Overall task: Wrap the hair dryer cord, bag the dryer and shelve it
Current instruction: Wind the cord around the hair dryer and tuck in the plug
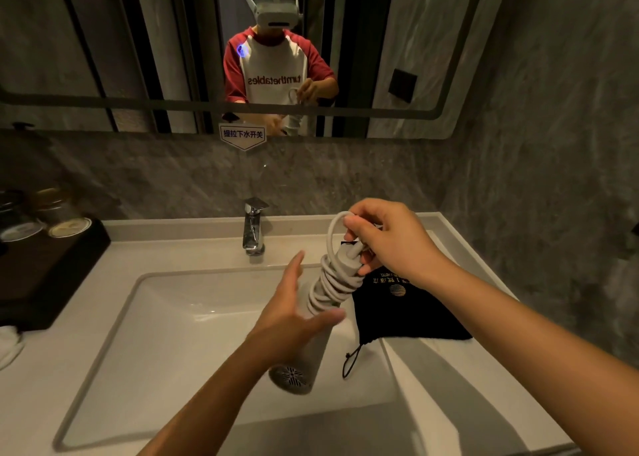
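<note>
The hair dryer [313, 348] is being gripped by the left hand [294, 320], handle pointing away toward the faucet [254, 227]; the cord [337, 279] end is being pinched by the right hand [387, 241], nearer the black bag [404, 314].

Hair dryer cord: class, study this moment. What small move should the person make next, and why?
Probably tuck the last loop and plug end under the coils. The cord is already wound around the handle, the right hand pinches the remaining loop, and the left hand steadies the hair dryer. The black bag lies waiting on the counter.
</note>
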